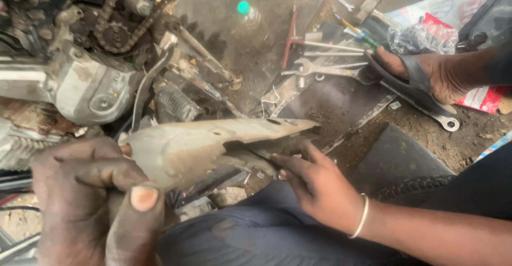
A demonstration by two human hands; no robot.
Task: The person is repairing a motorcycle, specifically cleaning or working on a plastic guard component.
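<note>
Holding: the left hand (90, 202) is closed around the wide end of a dirty grey metal cover (208, 146), thumb pressed on top.
Right hand (314, 183): fingers half open and narrow, tips touching the underside of the cover near its torn edge; it supports more than it grips.
Cover position: in the air above the person's lap, pointed end toward the right, just in front of the motorcycle engine (80, 85).
Around: chain and sprocket (114, 34) at upper left, wrenches (320, 69) and screwdrivers lying on the dirty ground, a green-capped bottle (248, 18), a foot in a sandal (421, 77) near the tools.
Risk: I think the jagged edge can cut the right fingertips if the cover slides.
Second risk: greasy metal may slip from the left hand and fall on the engine parts.
</note>
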